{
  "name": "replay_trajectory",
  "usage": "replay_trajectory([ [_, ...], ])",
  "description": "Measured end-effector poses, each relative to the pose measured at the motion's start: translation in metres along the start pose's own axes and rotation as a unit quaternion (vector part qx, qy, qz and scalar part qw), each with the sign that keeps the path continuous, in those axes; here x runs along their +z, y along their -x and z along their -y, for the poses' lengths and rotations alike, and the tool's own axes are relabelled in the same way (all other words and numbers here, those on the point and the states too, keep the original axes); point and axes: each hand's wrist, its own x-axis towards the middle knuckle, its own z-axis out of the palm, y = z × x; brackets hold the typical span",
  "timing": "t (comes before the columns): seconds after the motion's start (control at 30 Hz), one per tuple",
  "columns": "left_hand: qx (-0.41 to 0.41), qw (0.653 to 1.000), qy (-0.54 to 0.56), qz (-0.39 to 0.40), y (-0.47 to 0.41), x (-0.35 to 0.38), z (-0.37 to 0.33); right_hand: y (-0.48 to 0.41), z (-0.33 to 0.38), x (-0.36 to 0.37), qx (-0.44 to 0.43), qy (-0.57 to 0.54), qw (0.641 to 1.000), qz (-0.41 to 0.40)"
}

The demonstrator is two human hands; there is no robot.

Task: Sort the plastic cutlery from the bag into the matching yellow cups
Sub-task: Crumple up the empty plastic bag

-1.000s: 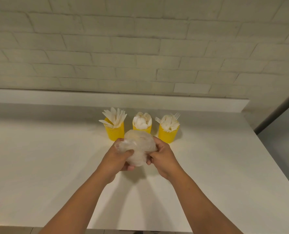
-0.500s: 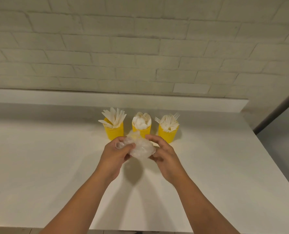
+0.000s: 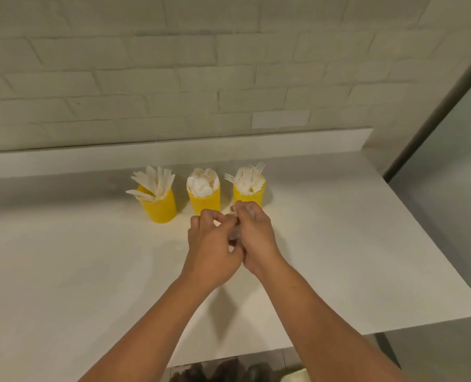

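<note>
Clear crumpled plastic bag (image 3: 234, 233) sits squeezed small between both hands, over the white countertop (image 3: 63, 271). The left hand (image 3: 212, 249) and right hand (image 3: 256, 238) press together, fingers curled round it. Just behind stand three yellow plastic cups holding white cutlery: knife cup (image 3: 161, 209), spoon cup (image 3: 204, 202), fork cup (image 3: 250, 194).

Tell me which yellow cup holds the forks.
The rightmost cup, nearest the right hand: tines stick up. Middle cup holds spoons, left cup knives.
</note>
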Motion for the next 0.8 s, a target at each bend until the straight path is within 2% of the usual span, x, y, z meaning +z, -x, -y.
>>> replay_trajectory([
  [0.03, 0.006, 0.999, 0.017, 0.031, 0.007, -0.004, -0.002, 0.001, 0.002, -0.003, -0.012, 0.012, 1.0, -0.016],
  [0.13, 0.031, 0.996, 0.075, 0.046, 0.034, -0.021, 0.004, 0.004, 0.009, -0.012, -0.068, 0.096, 0.99, -0.073],
  [0.23, 0.021, 0.985, 0.151, 0.081, 0.064, -0.043, 0.029, 0.008, 0.008, -0.02, -0.138, 0.203, 0.96, -0.135],
  [0.3, -0.016, 0.972, 0.202, 0.12, 0.083, -0.058, 0.056, 0.015, 0.004, -0.023, -0.169, 0.259, 0.934, -0.176],
  [0.37, -0.083, 0.946, 0.247, 0.191, 0.1, -0.076, 0.088, 0.027, -0.003, -0.025, -0.178, 0.303, 0.914, -0.204],
  [0.43, -0.137, 0.915, 0.246, 0.29, 0.118, -0.092, 0.123, 0.041, -0.013, -0.029, -0.171, 0.339, 0.897, -0.224],
  [0.53, -0.151, 0.895, 0.194, 0.372, 0.152, -0.106, 0.165, 0.064, -0.036, -0.038, -0.141, 0.362, 0.888, -0.247],
  [0.67, -0.181, 0.902, 0.212, 0.329, 0.174, -0.104, 0.171, 0.1, -0.063, -0.049, -0.124, 0.352, 0.891, -0.258],
  [0.73, -0.155, 0.915, 0.228, 0.295, 0.164, -0.092, 0.144, 0.119, -0.071, -0.053, -0.12, 0.339, 0.889, -0.283],
  [0.8, -0.089, 0.927, 0.233, 0.28, 0.148, -0.067, 0.103, 0.137, -0.08, -0.061, -0.116, 0.312, 0.887, -0.319],
])
